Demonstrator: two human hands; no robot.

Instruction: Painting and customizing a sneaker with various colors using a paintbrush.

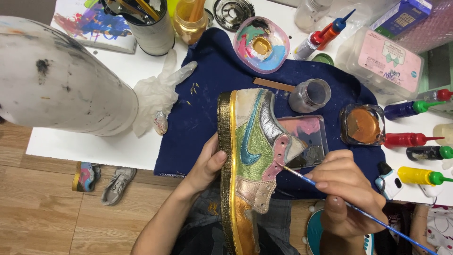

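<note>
Head view: white table, navy cloth, wooden floor.

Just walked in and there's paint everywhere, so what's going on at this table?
A person is painting a multicoloured sneaker. The left hand grips it by its gold sole, held on its side over a dark blue cloth. The right hand holds a thin blue paintbrush, its tip touching the pink eyelet strip. Squeeze bottles of paint lie at the right, and a paint-smeared dish sits beyond the shoe.
</note>
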